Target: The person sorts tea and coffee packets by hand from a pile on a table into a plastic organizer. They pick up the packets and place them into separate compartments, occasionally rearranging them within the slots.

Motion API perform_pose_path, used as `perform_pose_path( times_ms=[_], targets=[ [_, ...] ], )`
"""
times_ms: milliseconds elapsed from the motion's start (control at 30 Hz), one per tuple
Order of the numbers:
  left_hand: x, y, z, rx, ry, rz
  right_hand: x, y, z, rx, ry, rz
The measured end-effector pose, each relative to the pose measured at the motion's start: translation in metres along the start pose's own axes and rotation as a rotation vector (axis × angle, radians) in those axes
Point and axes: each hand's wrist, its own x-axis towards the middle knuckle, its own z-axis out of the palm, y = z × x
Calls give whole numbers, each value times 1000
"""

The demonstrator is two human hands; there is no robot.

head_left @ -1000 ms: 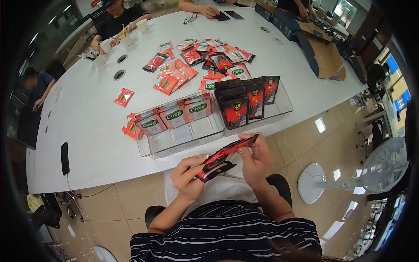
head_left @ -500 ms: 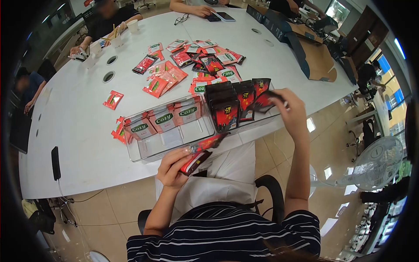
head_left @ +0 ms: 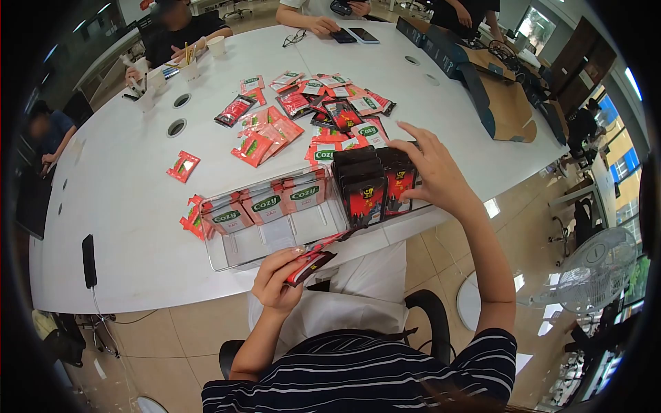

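My left hand [head_left: 277, 281] is closed on a few red-and-black coffee sachets [head_left: 312, 267], held in front of the clear plastic tray [head_left: 310, 226]. My right hand [head_left: 441, 175] has its fingers spread at the right end of a row of upright black-and-red coffee sachets [head_left: 365, 199]. Its thumb and fingertips are around the rightmost ones; whether they touch is hard to tell. Pink-and-white Cozy sachets [head_left: 265, 205] stand along the far side of the clear tray.
A loose pile of Cozy and coffee sachets [head_left: 337, 113] lies beyond the trays. One Cozy sachet [head_left: 183, 166] lies apart at left. An opened cardboard box [head_left: 499, 103], paper cups [head_left: 216, 47], glasses [head_left: 294, 38] and a phone [head_left: 363, 35] are farther back. Other people sit around the table.
The coffee sachet my right hand held has joined the upright row, and that hand's fingers have spread. My left hand still holds its sachets. The view has shifted slightly.
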Motion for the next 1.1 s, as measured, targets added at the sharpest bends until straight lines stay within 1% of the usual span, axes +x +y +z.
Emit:
perform_pose_path(
  times_ms=[167, 267, 367, 567, 667, 867, 1100],
  targets=[
    [-1, 0, 0, -6, 6, -24, 4, 9, 13, -66, -110, -20],
    [0, -1, -1, -3, 11, -31, 8, 8, 15, -75, -113, -42],
    [-1, -1, 0, -16, 1, -41, 11, 11, 16, -66, -166, -18],
    [1, 0, -1, -28, -17, -39, 14, 18, 24, -8, -112, -34],
    [0, -1, 0, -26, -13, -35, 15, 12, 21, 19, -120, 15],
    [3, 0, -1, -45, -29, -72, 17, 13, 20, 25, -65, -26],
    [2, -1, -2, -51, -32, -93, 12, 11, 17, 47, -55, -11]
  ],
)
